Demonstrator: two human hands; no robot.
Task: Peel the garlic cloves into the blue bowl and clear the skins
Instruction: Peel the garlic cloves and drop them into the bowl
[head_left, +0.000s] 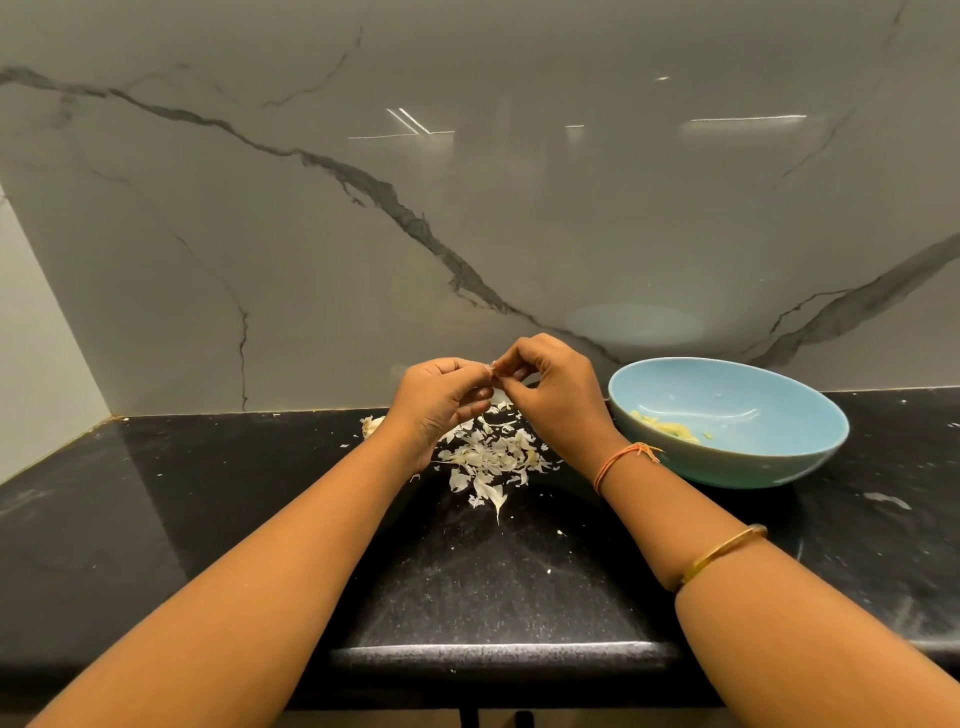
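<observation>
fingertips of left hand & right hand pinch a mostly hidden garlic clove; prob light, slick, skin papery, so grip its ends.

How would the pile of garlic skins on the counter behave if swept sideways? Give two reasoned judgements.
The garlic skins look thin and curled, so probably very light and floppy, apt to scatter rather than slide together. Stray flakes already dot the counter, so small bits would likely stay behind.
</observation>
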